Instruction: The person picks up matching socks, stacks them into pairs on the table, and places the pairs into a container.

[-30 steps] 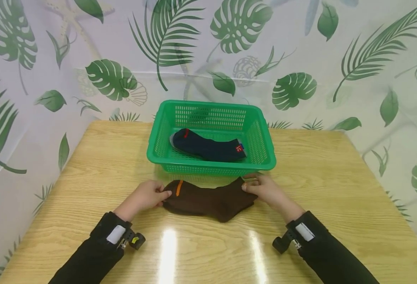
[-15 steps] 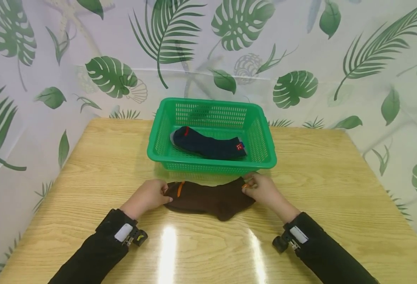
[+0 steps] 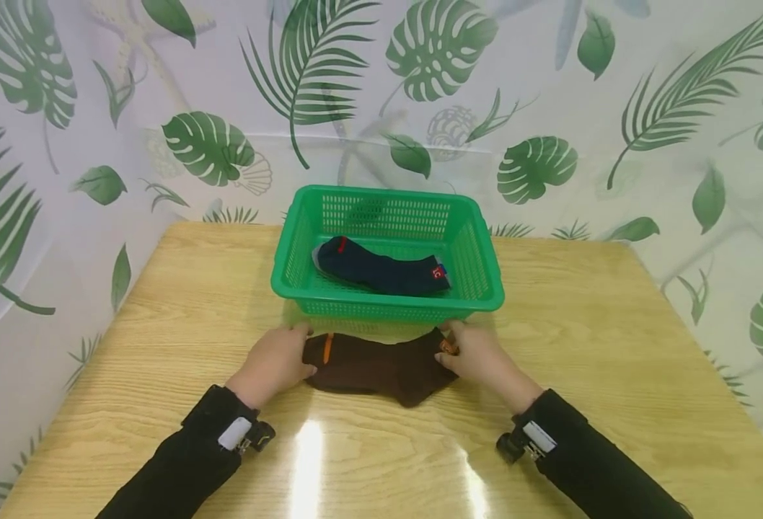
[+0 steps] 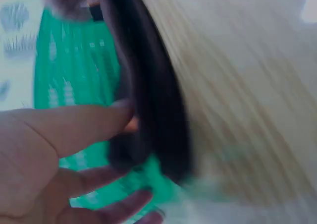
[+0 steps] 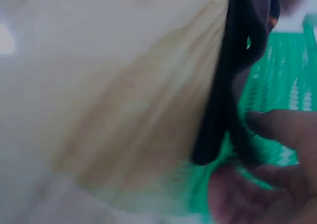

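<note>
With the left hand [image 3: 276, 360] and right hand [image 3: 477, 354] each pinching an end of the dark brown fabric sock with an orange stripe [image 3: 378, 367] beside the green perforated plastic basket [image 3: 388, 306], an even, level lift seemed wisest.

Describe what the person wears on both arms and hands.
Both arms wear long black sleeves to the wrist. A small black camera mount with a white tag is strapped at each wrist; the left one shows a yellow mark. The left hand and right hand are bare, without gloves.
</note>
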